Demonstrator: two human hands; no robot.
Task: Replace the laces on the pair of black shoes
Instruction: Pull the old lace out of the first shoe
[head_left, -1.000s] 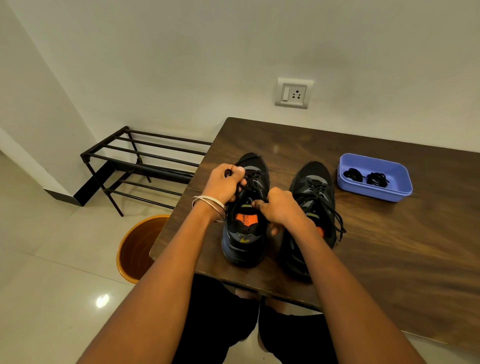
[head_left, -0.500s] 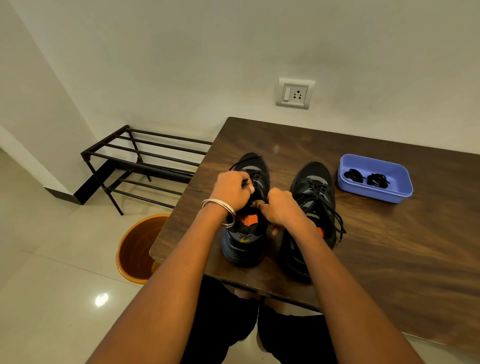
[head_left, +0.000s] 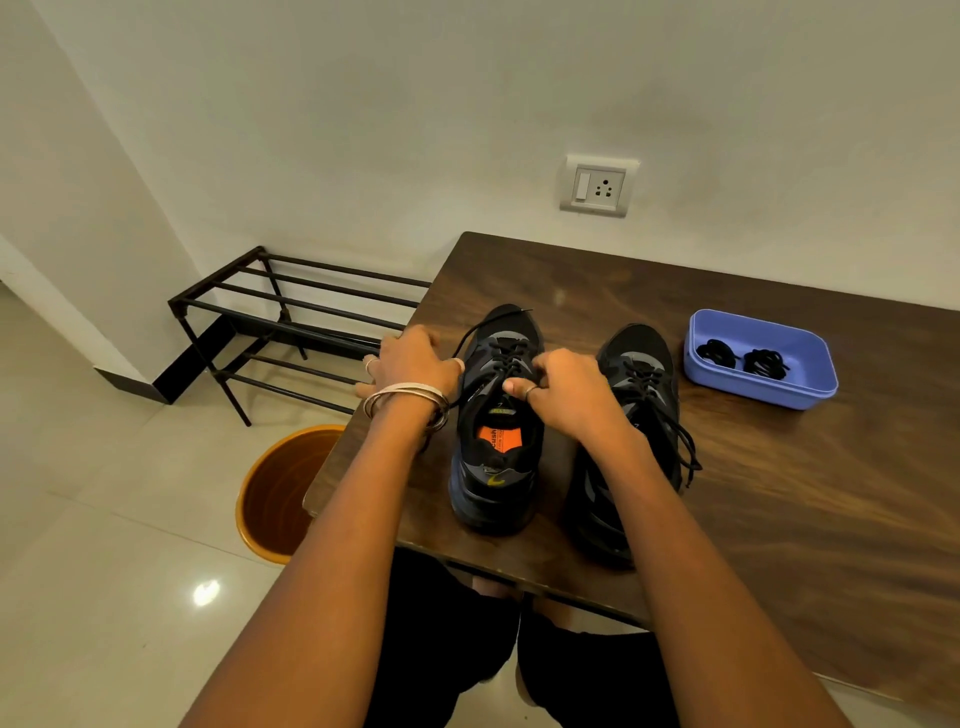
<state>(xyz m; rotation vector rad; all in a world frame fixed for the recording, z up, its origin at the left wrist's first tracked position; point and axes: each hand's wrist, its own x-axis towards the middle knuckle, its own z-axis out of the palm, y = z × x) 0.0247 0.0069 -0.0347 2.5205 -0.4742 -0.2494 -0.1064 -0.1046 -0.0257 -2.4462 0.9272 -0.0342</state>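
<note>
Two black shoes stand side by side on the brown table (head_left: 779, 493). The left shoe (head_left: 496, 467) has an orange insole label and a partly loosened black lace (head_left: 488, 325). My left hand (head_left: 410, 364) is out to the left of that shoe and pinches the lace end, drawing it sideways. My right hand (head_left: 558, 389) pinches the laces at the left shoe's tongue. The right shoe (head_left: 641, 374) is laced, with its lace ends trailing off its right side. A blue tray (head_left: 763, 387) at the back right holds two coiled black laces (head_left: 743, 358).
An orange bin (head_left: 275, 493) stands on the floor by the table's left corner. A black metal shoe rack (head_left: 291, 322) stands against the wall on the left. A wall socket (head_left: 597, 186) sits above the table.
My left hand has moved left, away from the left shoe, pulling the lace out sideways. My right hand has stayed at the tongue.
</note>
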